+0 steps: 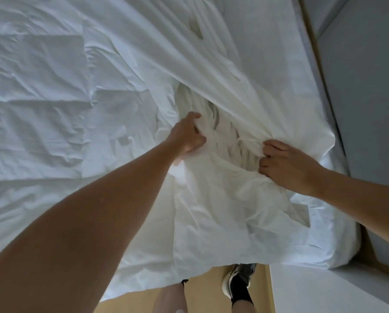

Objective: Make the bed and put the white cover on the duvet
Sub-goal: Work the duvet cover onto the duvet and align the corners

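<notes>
A quilted white duvet (37, 91) lies spread over the bed on the left. The smooth white cover (222, 71) drapes across it from the upper middle down to the bed's near right corner, bunched in folds. My left hand (189, 134) grips a bunch of the cover's cloth at the centre. My right hand (286, 163) grips another bunch of the same cloth a little to the right. Between my hands the cover gapes, showing gathered white folds (225, 136) inside.
A grey upholstered headboard or wall panel (358, 86) with a wooden strip runs along the bed's right side. A white ledge (324, 288) sits at the lower right. My feet in dark shoes (238, 281) stand on the wooden floor below the bed's edge.
</notes>
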`<action>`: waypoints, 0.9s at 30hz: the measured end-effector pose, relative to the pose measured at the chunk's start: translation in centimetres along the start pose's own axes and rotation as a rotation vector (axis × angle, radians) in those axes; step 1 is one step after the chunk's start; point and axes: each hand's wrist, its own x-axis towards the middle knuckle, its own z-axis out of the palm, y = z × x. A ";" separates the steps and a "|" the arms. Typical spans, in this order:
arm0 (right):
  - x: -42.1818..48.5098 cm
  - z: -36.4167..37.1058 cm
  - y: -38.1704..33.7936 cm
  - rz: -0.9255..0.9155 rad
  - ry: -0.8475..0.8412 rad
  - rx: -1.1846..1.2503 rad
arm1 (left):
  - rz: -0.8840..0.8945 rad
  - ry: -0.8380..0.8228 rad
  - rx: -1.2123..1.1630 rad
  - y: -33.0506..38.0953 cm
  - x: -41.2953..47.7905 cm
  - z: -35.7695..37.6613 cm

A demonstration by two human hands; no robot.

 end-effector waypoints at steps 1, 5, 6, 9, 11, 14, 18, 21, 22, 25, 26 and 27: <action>0.0 0.2 0.1 0.004 0.004 -0.003 | 0.006 0.140 -0.313 -0.7 -0.3 -0.7; 0.6 0.8 -0.1 0.006 0.015 0.003 | 0.070 0.244 -0.137 -1.8 -0.6 -1.3; 0.9 0.8 0.0 0.005 0.018 0.012 | 0.134 0.121 0.216 -1.8 -0.4 -0.9; 1.0 1.0 -0.2 0.038 0.017 0.018 | 0.341 -0.062 0.934 -1.1 0.6 0.2; 1.0 1.3 -0.5 0.051 0.021 0.026 | 0.494 -0.117 1.072 -1.7 1.7 0.9; 1.0 1.3 -0.7 0.062 0.011 0.043 | 0.437 -0.159 1.107 -2.7 2.1 0.6; 1.1 1.2 -1.1 0.083 -0.001 0.040 | 0.211 -0.145 0.827 -2.1 2.0 -2.0; 1.5 0.9 -1.4 0.090 0.003 0.019 | 0.289 -0.128 0.524 0.0 1.3 -5.1; 1.8 0.9 -1.8 0.095 0.008 0.023 | 0.315 -0.131 0.359 1.6 0.9 -6.2; 3.1 0.8 -3.1 0.085 0.043 0.038 | 0.477 -0.190 -0.069 7.1 0.7 -9.2; 3.6 0.8 -3.5 0.078 0.047 0.038 | 0.525 -0.157 -0.119 8.2 1.3 -9.2; 4.0 0.7 -3.7 0.076 0.046 0.038 | 0.543 -0.100 -0.095 8.8 1.9 -8.6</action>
